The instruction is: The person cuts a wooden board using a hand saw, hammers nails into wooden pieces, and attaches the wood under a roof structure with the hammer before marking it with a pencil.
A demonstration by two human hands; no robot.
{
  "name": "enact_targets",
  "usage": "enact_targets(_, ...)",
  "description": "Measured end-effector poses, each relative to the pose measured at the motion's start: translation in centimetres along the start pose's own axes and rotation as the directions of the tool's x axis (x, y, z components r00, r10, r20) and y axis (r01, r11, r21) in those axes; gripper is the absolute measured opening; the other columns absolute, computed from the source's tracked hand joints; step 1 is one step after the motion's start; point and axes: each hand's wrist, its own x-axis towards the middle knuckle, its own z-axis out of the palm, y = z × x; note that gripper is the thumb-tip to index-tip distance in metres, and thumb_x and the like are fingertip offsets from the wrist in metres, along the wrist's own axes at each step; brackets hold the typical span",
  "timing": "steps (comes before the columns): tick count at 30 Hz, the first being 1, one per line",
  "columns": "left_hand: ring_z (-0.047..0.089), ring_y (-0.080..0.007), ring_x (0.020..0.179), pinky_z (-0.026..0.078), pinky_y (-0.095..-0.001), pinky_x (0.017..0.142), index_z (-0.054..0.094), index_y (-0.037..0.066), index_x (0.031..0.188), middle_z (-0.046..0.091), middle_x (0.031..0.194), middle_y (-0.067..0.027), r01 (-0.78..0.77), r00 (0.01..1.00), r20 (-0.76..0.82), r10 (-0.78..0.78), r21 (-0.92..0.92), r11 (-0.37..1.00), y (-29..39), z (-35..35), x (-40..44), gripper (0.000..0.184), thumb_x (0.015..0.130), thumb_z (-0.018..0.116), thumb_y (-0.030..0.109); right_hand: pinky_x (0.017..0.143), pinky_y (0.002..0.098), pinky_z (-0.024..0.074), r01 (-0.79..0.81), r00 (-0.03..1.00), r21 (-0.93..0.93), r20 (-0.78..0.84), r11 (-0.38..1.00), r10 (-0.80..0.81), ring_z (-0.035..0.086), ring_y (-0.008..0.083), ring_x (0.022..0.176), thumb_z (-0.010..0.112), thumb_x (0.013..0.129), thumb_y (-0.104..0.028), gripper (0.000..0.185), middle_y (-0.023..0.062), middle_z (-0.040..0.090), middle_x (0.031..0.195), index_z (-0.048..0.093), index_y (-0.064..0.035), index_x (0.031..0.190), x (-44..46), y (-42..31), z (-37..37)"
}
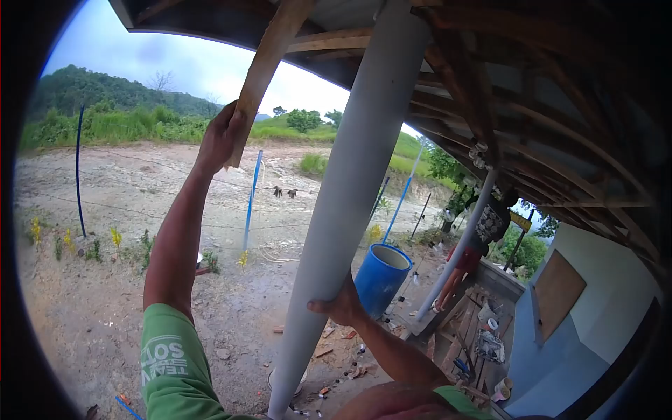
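Observation:
My left hand is raised and closed around the lower end of a long wooden board, which slants up towards the roof edge. A thick grey round post stands just right of the board, rising to the roof. Lower down, my right hand presses against the post's right side, with the thumb across its front and the other fingers hidden behind it. Both arms come from green sleeves.
A blue barrel stands beyond my right hand. Farther right, another person is by a thinner post. Wooden planks and debris lie near the blue and white wall. Roof beams run overhead. A blue fence pole rises ahead.

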Motion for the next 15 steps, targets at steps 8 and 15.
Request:
enact_targets(8, 0.068, -0.034, 0.091, 0.052, -0.0391, 0.079, 0.055, 0.006, 0.13, 0.067, 0.106, -0.0219, -0.487, 0.87, -0.001, 0.494, 0.162, 0.858, -4.5, 5.5, 18.1, 0.05, 0.098, 0.048, 0.044, 0.104, 0.0433, 0.038, -0.194, 0.968, -0.073, 0.148, 0.978, 0.203, 0.042, 0.0302, 0.125, 0.086, 0.061, -0.029, 0.1, 0.0148, 0.043, 0.129, 0.029, -0.0046, 0.139, 0.1, -0.2, -0.6)
enact_targets(15, 0.067, -0.0273, 0.092, 0.051, -0.0374, 0.083, 0.053, 0.01, 0.135, 0.066, 0.111, -0.0201, -0.48, 0.875, -0.13, 0.467, -0.092, 0.873, 1.4, 11.0, 26.6, 0.053, 0.096, 0.053, 0.046, 0.103, 0.0445, 0.0401, -0.239, 0.945, -0.306, 0.147, 0.922, 0.294, 0.051, 0.0281, 0.12, 0.087, 0.063, -0.024, 0.083, 0.0124, 0.053, 0.128, 0.047, -0.0079, 0.134, -0.7, -1.2, -1.9)
